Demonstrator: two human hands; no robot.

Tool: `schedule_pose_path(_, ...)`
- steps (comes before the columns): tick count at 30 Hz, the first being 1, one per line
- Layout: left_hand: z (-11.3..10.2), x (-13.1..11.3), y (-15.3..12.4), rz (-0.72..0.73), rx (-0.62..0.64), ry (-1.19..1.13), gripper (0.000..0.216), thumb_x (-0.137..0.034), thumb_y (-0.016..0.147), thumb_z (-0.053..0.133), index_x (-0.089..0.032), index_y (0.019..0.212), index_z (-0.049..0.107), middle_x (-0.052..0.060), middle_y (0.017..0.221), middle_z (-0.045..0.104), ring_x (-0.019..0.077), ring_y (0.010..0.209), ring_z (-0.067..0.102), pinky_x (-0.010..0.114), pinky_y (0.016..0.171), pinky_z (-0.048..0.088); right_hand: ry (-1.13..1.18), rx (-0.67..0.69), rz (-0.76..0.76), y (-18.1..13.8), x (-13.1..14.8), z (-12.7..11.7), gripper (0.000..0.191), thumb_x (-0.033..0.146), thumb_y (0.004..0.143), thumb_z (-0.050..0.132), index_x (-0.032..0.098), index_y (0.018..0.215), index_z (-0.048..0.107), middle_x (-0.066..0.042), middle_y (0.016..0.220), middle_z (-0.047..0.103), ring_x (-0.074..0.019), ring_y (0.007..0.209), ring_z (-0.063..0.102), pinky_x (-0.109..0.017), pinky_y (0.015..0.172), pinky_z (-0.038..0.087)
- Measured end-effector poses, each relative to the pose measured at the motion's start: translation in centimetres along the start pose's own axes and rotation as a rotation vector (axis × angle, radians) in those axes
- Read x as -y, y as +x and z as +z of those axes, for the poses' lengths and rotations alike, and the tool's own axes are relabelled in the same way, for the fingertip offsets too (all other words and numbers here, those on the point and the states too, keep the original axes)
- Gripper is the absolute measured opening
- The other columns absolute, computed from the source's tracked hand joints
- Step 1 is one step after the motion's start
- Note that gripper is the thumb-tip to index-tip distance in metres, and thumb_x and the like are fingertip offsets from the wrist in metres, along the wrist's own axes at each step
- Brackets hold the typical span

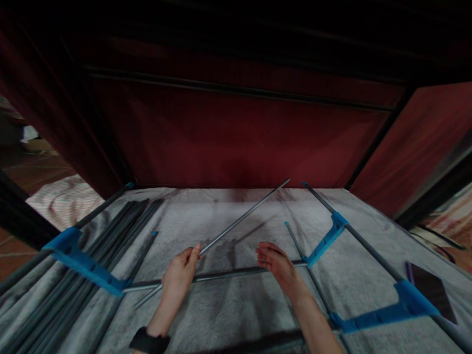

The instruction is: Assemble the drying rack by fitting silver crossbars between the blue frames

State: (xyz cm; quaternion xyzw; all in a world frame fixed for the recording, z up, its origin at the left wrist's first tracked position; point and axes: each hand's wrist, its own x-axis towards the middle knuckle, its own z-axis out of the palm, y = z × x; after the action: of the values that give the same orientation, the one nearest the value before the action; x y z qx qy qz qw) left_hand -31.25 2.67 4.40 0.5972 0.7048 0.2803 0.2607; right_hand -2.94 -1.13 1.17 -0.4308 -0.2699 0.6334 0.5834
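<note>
Over the grey cloth [199,214]'s middle, the left hand [180,270]'s got a loose rod [245,217] in its fingers; the right hand [277,265]'s half-curled, empty. Blue connectors [383,315] already join some tubes [373,253], but the rod pile [106,248] by the left edge looks unattached.

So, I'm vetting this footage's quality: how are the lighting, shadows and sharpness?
Head view, top: nearly black above the red panel; head view, below: brighter grey cloth, with a soft shadow apparently from the rod in the left hand; head view, far left: background detail looks soft.
</note>
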Motion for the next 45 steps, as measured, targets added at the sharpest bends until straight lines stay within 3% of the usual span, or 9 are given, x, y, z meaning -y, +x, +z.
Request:
schedule_pose_path(11, -1.4, -0.5, 0.2, -0.082, 0.042, 0.253, 0.052, -0.058, 0.091, 0.033, -0.024, 0.083, 0.071, 0.006, 0.074, 0.070, 0.0267, 0.081, 0.066, 0.029, 0.063, 0.036, 0.028, -0.078, -0.052, 0.2, 0.5, -0.5, 0.036, 0.034, 0.064, 0.079, 0.019, 0.096, 0.070, -0.007, 0.093, 0.074, -0.0180, 0.082, 0.067, -0.035, 0.080, 0.052)
schedule_pose_path(16, -1.5, -1.0, -0.4, -0.042, 0.057, 0.403, 0.051, -0.055, 0.094, 0.030, -0.024, 0.090, 0.072, 0.009, 0.087, 0.073, 0.0288, 0.088, 0.067, 0.030, 0.063, 0.035, 0.040, -0.121, -0.060, 0.3, 0.7, -0.6, 0.037, 0.032, 0.063, 0.079, 0.019, 0.097, 0.068, -0.006, 0.093, 0.074, -0.0173, 0.081, 0.068, -0.034, 0.078, 0.053)
schedule_pose_path(23, -1.9, -0.8, -0.2, 0.016, 0.052, 0.534, 0.050, -0.053, 0.095, 0.030, -0.026, 0.101, 0.072, 0.010, 0.089, 0.075, 0.0298, 0.091, 0.068, 0.030, 0.065, 0.036, 0.102, -0.201, -0.053, 0.7, 1.1, -0.9, 0.041, 0.028, 0.062, 0.079, 0.021, 0.100, 0.065, -0.004, 0.092, 0.075, -0.0168, 0.077, 0.069, -0.033, 0.074, 0.055)
schedule_pose_path(29, -2.1, -0.4, -0.1, 0.088, 0.021, 0.622, 0.048, -0.050, 0.096, 0.032, -0.027, 0.103, 0.073, 0.010, 0.087, 0.075, 0.0290, 0.086, 0.069, 0.030, 0.065, 0.037, 0.161, -0.233, -0.087, 1.1, 0.9, -1.7, 0.033, 0.029, 0.063, 0.079, 0.021, 0.092, 0.065, -0.004, 0.088, 0.075, -0.0169, 0.075, 0.069, -0.032, 0.073, 0.056)
schedule_pose_path(38, -2.8, 1.0, 0.9, 0.166, 0.061, 0.632, 0.049, -0.052, 0.096, 0.030, -0.026, 0.105, 0.071, 0.009, 0.088, 0.075, 0.0291, 0.091, 0.069, 0.030, 0.067, 0.040, 0.250, -0.307, -0.164, 2.0, 0.9, -3.3, 0.025, 0.024, 0.058, 0.084, 0.021, 0.075, 0.066, 0.001, 0.072, 0.071, -0.0141, 0.070, 0.068, -0.029, 0.072, 0.057)
schedule_pose_path(45, -2.2, 1.3, 0.9, 0.369, 0.133, 0.498, 0.045, -0.057, 0.091, 0.041, -0.023, 0.100, 0.070, 0.005, 0.093, 0.075, 0.0251, 0.088, 0.069, 0.028, 0.072, 0.044, 0.241, -0.292, -0.171, 2.0, 0.5, -3.2, 0.028, 0.030, 0.058, 0.088, 0.022, 0.068, 0.063, 0.002, 0.069, 0.068, -0.0130, 0.068, 0.067, -0.028, 0.073, 0.058)
